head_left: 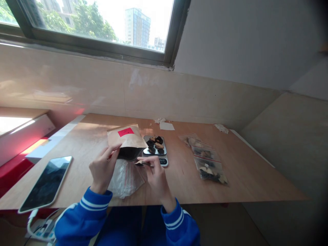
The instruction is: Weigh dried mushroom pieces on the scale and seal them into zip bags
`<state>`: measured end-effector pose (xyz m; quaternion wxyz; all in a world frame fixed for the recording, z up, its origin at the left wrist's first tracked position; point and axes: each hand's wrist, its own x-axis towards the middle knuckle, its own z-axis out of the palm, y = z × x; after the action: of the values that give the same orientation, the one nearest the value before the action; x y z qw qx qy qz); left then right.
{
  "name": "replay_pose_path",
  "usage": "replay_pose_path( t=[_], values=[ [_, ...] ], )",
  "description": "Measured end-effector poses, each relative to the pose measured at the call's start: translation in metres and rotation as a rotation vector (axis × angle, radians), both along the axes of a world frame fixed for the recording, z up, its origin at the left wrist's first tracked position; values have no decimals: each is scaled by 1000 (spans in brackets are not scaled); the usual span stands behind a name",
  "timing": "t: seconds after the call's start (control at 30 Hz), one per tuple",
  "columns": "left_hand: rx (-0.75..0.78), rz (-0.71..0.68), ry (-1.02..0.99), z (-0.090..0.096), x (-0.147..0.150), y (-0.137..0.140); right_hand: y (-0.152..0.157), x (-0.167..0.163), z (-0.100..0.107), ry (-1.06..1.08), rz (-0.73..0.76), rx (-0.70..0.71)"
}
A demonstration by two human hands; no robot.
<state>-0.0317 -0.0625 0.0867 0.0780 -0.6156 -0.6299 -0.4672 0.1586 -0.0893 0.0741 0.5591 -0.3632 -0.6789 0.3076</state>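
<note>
My left hand (pixel 104 166) is closed on the edge of a brown paper bag (pixel 132 139) with a red label. The bag is tilted, and its dark open mouth faces me. My right hand (pixel 156 174) pinches a dried slice (pixel 140 163), dark with a pale part, just below the bag's mouth. Behind my right hand stands a small kitchen scale (pixel 164 150), its plate bearing several dark and tan dried pieces (pixel 155 143). Fingers partly cover its display. Beneath the hands lie clear zip bags (pixel 126 179).
On the right lie several zip bags of dried pieces (pixel 209 172). A phone (pixel 46 183) with a cable plugged in rests at the left edge. White paper (pixel 166 126) and crumpled tissue (pixel 221 128) lie toward the wall. The wooden table's (pixel 246 177) front edge runs above my lap.
</note>
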Motion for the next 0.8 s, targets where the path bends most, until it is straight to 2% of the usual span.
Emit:
replay_pose_path(
  t=[0.13,0.27,0.4,0.57,0.7,0.8],
  values=[
    [26,85,-15,18,-2,4,13,27,-14,5,-269,-51],
    [109,90,-80,46,-3,8,38,54,-31,-39,-378,-131],
    [126,14,-190,68,-8,20,57,73,-45,-115,-459,-165],
    [107,-123,-238,75,-19,43,69,78,-49,-209,-452,-110],
    [147,-130,-224,77,-27,53,70,80,-52,-365,-401,-27],
    [146,-115,-192,78,-31,55,67,93,-58,-436,-469,-6]
  ],
)
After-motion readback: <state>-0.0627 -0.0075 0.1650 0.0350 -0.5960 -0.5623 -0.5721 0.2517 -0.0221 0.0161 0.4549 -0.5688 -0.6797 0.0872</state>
